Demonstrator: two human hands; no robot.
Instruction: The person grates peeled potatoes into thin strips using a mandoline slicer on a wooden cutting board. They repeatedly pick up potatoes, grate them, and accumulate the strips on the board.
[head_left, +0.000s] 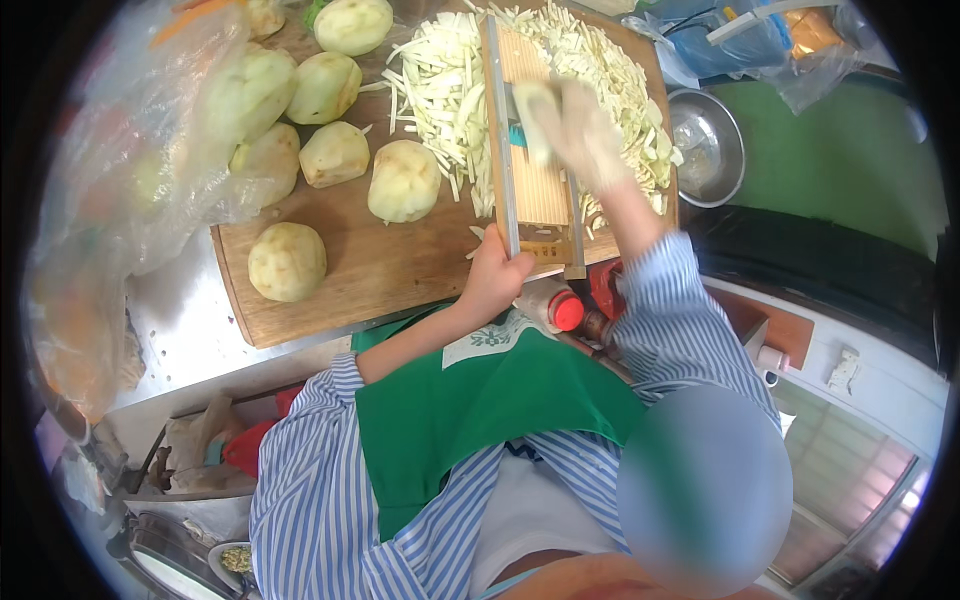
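Note:
A wooden mandoline slicer (541, 184) leans lengthwise over the wooden cutting board (360, 277). My left hand (496, 276) grips its near end by the side rail. On its upper part my right hand (589, 135), blurred and in what looks like a pale glove, presses a pale green peeled vegetable (535, 124) against the slicer near the blade. Cut pale strips (450, 90) lie heaped to the left of the slicer, and more cut pieces (622, 90) are piled on its right. Several whole peeled round vegetables (403, 181) rest on the board's left side, one (287, 262) near its front left corner.
Clear plastic bags (172, 142) bulge over the left side. A steel bowl (703, 148) stands right of the board, below a blue container (727, 45). A jar with a red lid (565, 310) sits under the slicer's near end, by the board's front edge.

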